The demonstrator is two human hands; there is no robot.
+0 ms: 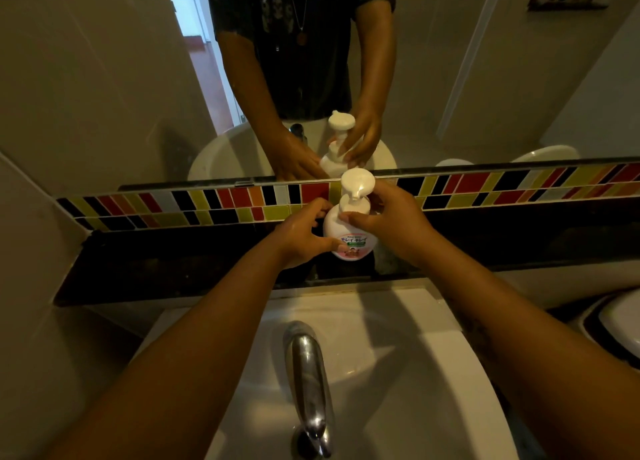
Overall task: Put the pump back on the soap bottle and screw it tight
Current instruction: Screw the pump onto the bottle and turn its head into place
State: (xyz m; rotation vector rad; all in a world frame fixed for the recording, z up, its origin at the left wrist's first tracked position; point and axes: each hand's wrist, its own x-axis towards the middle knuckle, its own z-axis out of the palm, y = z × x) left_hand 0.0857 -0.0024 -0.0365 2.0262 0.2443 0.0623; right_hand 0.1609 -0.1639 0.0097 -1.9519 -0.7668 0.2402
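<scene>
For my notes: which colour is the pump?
White pump, clearest in the head view.

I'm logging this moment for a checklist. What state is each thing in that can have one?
soap bottle: upright on the dark ledge, held
pump: seated on the bottle's neck; tightness can't be told
left hand: gripping the bottle's side
right hand: fingers around the pump's collar
faucet: no water running
</scene>
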